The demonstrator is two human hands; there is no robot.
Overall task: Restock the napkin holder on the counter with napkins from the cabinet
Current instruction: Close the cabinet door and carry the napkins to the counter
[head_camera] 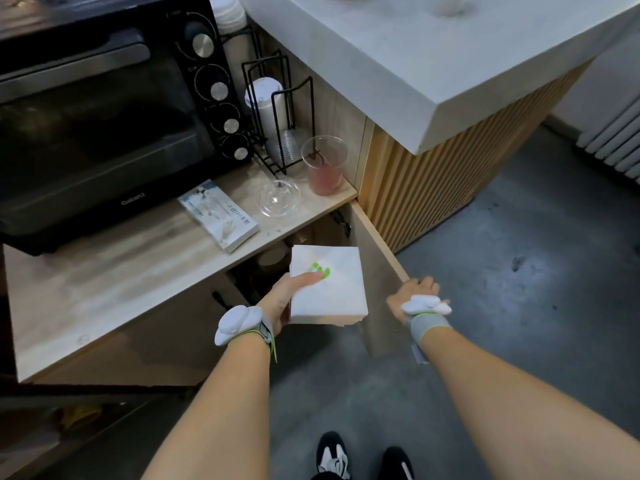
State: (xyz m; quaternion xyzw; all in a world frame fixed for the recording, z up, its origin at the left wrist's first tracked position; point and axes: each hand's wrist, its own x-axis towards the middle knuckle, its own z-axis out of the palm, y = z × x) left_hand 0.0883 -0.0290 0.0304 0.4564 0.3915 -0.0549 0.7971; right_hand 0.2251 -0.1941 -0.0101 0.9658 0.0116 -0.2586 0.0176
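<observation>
White paper fills the left hand (282,299), low in the middle of the frame: its fingers are curled under a stack of napkins (327,285) and the thumb is pressed on top beside a green printed mark, so the stack is clamped and held level in the air, in front of the open cabinet and below the desk edge. The right hand (417,294), to the right of it, rests on the top edge of the open cabinet door (377,244), fingers curled over that edge. Each wrist carries one white sensor pod on a band, two in all.

Above the napkins, the pale wood-grain desk (104,278) carries one black toaster oven (104,126) at the upper left with four silver knobs in a column. In front of it lies one flat white packet (220,214) with printed text. Right of that sit one clear dome lid (278,198) and one clear plastic cup (324,165) with pink liquid in the bottom. Behind them stands one black wire rack (277,116) holding stacked cups and lids; how many I cannot tell.

At the upper right a thick grey-white counter slab (433,71) tops a slatted wooden front. The floor (519,289) is dark grey concrete. A white radiator (613,143) shows at the right edge, and two black-and-white shoes at the bottom.
</observation>
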